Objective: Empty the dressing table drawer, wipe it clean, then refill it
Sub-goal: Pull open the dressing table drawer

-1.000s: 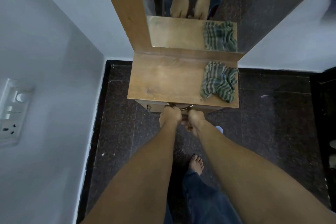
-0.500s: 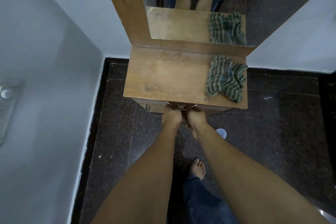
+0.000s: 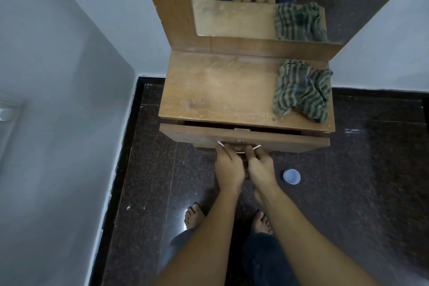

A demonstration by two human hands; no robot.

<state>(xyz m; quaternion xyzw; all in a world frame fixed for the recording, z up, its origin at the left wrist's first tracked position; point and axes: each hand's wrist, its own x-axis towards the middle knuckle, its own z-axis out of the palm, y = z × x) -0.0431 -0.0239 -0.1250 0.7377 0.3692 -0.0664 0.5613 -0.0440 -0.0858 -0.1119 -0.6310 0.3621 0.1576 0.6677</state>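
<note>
Dark floor (image 3: 348, 204); drawer handle (image 3: 240, 151) inside left hand (image 3: 229, 167), right hand (image 3: 261, 167).

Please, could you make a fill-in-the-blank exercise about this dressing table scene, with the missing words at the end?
The left hand and the right hand both grip the metal ____ of the drawer.
The drawer stands slightly ____.
The striped cloth lies on the table top, near its ____ edge.
The small blue cap lies on the dark ____.
Missing words: handle; open; right; floor.
</note>
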